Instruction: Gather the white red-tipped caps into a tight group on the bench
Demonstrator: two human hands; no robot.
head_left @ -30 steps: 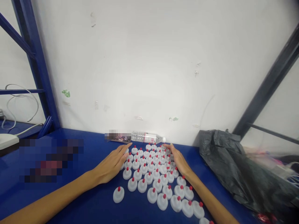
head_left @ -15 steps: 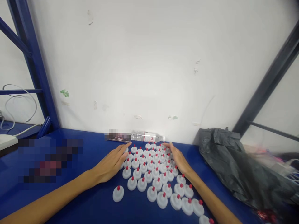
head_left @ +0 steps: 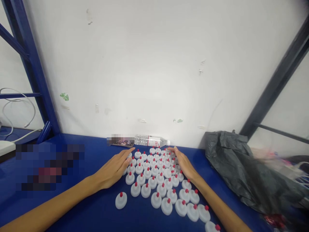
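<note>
cluster of white caps with red tips (head_left: 158,175) sits on the blue table (head_left: 96,154), mid-front. i see my left hand (head_left: 113,169) flat and open against the cluster's left edge, right hand (head_left: 183,164) flat and open on its right edge (neither grips anything). water bottle (head_left: 151,141) lies by the wall behind, black bag (head_left: 241,167) to the right.
</note>
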